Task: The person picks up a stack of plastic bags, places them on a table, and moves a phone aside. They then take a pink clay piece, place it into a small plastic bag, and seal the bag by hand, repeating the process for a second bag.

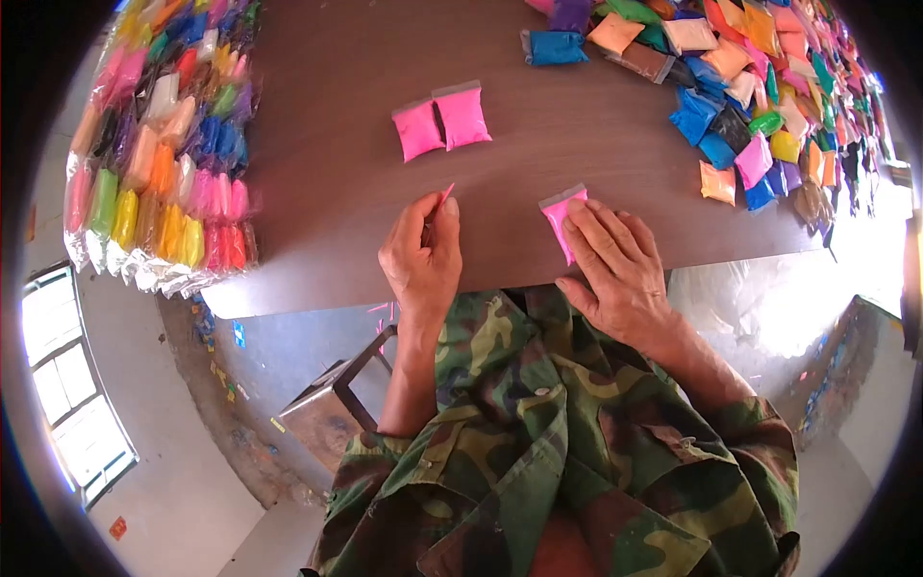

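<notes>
My left hand (426, 252) is closed just above the table's front edge, with a thin pink strip (447, 193) pinched between thumb and forefinger. My right hand (615, 264) lies with fingers extended on a pink packet (561, 223), covering its right part. That packet has a clear top edge and rests on the brown table (346, 212). Farther back, two more pink packets lie side by side, the left one (418, 131) slightly tilted and the right one (463, 116) close against it.
Bundles of colourful packets (163, 163) are stacked along the table's left side. A large heap of mixed packets (731, 106) covers the right back. Below the table's front edge, a metal-framed stool (332, 413) stands on the left.
</notes>
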Demonstrator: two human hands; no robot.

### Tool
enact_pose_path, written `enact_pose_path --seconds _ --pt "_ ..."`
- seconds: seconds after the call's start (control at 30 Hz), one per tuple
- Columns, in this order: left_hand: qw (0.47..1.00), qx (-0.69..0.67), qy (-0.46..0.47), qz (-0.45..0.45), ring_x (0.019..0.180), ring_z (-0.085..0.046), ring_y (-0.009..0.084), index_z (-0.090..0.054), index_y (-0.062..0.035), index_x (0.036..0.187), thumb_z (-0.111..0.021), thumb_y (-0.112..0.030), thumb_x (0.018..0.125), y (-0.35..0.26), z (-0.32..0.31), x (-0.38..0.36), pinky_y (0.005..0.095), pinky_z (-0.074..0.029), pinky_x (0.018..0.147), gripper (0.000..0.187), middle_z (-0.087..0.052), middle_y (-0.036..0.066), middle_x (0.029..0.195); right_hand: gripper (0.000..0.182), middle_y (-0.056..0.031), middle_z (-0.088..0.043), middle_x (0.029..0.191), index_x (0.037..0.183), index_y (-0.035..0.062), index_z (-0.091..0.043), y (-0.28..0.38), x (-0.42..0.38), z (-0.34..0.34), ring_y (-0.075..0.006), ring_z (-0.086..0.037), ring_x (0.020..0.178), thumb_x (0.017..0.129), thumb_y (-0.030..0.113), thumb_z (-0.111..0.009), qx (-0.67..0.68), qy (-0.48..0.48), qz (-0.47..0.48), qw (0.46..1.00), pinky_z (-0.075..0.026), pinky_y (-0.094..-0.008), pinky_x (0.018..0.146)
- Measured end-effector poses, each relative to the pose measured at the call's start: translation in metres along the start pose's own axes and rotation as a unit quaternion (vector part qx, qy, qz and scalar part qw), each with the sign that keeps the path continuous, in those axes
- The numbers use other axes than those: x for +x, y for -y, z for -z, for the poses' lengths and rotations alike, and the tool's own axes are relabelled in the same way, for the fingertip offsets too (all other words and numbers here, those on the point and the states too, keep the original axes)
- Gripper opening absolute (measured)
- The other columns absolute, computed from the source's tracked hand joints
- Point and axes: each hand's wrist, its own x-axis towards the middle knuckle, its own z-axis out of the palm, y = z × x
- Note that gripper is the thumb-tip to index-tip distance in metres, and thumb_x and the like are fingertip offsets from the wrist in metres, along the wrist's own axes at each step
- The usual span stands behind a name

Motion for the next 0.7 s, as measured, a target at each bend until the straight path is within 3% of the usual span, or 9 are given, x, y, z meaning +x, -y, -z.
enact_pose_path --seconds 0.33,0.53,0.57,0.7 --pt "0.998 0.011 0.037 -0.039 0.070 -0.063 0.0105 -0.078 -0.0003 0.110 -0.074 -0.012 0.099 -0.015 0.012 -0.004 0.0261 -0.050 0.064 0.016 -0.074 0.008 0.086 0.062 -0.0128 -0.059 0.146 0.138 0.0040 -0.066 -0.003 0.001 -0.003 -0.0319 -0.059 0.133 0.081 0.021 -0.084 0.039 -0.082 -0.001 0.996 -0.046 -0.0495 0.111" --pt "0.991 -0.062 0.112 -0.051 0.075 -0.067 0.0124 -0.076 0.0002 0.112 -0.073 -0.009 0.100 -0.049 -0.004 -0.014 0.0282 -0.054 0.068 0.015 -0.074 0.010 0.087 0.050 -0.0101 -0.064 0.137 0.131 0.0057 -0.069 -0.002 0.003 0.000 -0.0284 -0.062 0.128 0.083 0.013 -0.082 0.029 -0.089 0.012 0.996 -0.049 -0.0465 0.105" --pt "0.987 -0.060 0.145 -0.020 0.078 -0.070 0.0137 -0.076 -0.0011 0.110 -0.074 -0.009 0.100 -0.050 -0.006 -0.014 0.0296 -0.056 0.070 0.013 -0.074 0.011 0.086 0.048 -0.0096 -0.065 0.136 0.130 0.0054 -0.070 -0.001 0.003 0.002 -0.0280 -0.063 0.128 0.084 0.013 -0.082 0.027 -0.089 0.012 0.996 -0.050 -0.0460 0.104" --pt "0.978 -0.036 0.198 -0.058 0.075 -0.071 0.0202 -0.076 -0.0034 0.105 -0.075 -0.007 0.097 -0.050 -0.015 -0.008 0.0336 -0.056 0.066 0.008 -0.074 0.012 0.089 0.047 -0.0090 -0.067 0.133 0.129 0.0043 -0.070 -0.002 0.006 0.000 -0.0281 -0.064 0.124 0.084 0.013 -0.081 0.026 -0.103 0.026 0.994 -0.051 -0.0453 0.101"
